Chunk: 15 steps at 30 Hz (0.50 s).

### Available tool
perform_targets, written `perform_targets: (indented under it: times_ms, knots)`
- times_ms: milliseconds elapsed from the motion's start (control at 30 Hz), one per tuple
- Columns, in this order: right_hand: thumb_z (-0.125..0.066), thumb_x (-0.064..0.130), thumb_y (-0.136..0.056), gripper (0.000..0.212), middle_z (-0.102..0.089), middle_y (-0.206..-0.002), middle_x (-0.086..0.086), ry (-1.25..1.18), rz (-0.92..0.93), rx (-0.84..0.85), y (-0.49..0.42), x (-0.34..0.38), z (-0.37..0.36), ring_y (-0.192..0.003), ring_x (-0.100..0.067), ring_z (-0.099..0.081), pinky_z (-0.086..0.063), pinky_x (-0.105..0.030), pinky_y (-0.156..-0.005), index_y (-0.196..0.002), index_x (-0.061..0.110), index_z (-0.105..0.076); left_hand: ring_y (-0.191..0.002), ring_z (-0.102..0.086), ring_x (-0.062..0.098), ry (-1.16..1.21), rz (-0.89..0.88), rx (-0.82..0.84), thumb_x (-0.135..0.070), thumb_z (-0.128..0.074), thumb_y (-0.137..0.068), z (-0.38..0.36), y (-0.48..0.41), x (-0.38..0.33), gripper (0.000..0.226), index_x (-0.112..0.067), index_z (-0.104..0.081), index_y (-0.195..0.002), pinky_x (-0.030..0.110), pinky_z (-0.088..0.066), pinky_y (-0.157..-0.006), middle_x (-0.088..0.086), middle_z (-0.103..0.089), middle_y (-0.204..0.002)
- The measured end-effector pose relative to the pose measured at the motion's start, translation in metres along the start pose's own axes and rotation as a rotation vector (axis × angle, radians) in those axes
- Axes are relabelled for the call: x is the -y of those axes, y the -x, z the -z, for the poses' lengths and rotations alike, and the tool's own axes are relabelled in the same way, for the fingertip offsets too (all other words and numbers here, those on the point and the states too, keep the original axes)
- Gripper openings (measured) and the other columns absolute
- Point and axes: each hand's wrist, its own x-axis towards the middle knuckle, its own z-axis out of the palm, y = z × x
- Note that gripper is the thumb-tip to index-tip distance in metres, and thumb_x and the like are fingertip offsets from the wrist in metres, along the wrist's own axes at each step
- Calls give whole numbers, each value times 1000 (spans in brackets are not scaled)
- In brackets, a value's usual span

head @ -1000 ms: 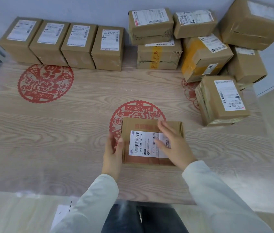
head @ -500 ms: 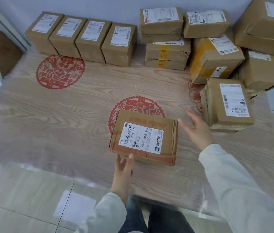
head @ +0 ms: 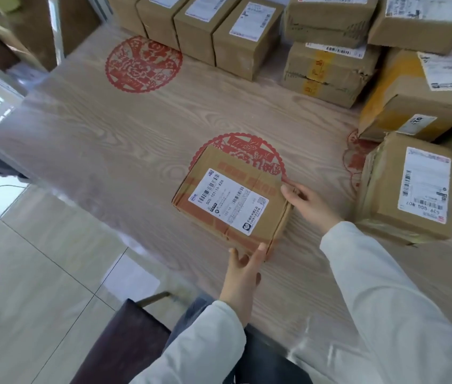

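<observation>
Left grip (head: 241, 278), right grip (head: 310, 203) on one parcel (head: 227, 200), four-box row (head: 244, 48) behind

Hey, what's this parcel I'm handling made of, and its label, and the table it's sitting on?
The parcel looks like brown cardboard, matte, going by its dull faces and folded side flap. Its label seems to be white printed paper, probably adhesive, and lies flat on top. The table shows pale wood grain, possibly laminate, under a clear plastic film that shines and wrinkles.
</observation>
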Motion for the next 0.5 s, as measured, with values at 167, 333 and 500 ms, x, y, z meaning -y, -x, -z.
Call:
perform_targets:
  times_ms: [167, 333, 500]
  knots:
    - [-48, 36, -97, 30, -62, -107, 18, -20, 26, -1, 3, -2, -2, -101, 1, -56, -37, -3, -76, -122, 25, -59, -101, -59, 6, 42, -41, -18, -18, -62, -91, -4, -6, 4, 21, -29, -53, -107, 19, -43, -83, -7, -64, -116]
    - [-51, 37, -96, 20, -65, -106, 20, -112, 30, -106, 24, -12, -3, -104, 2, -59, -40, -16, -89, -111, 31, -62, -108, -61, 12, 22, -61, 21, -14, -58, -93, 3, -4, 10, 22, -26, -57, -111, 21, -45, -87, -6, -67, -112]
    - [-51, 37, -95, 26, -65, -113, 15, -176, 45, -274, 77, -12, 11, -106, 4, -57, -40, -12, -90, -119, 29, -60, -99, -66, 3, -162, -135, 235, -20, -66, -86, 3, 16, 8, 28, -28, -58, -113, 24, -43, -92, -17, -72, -99]
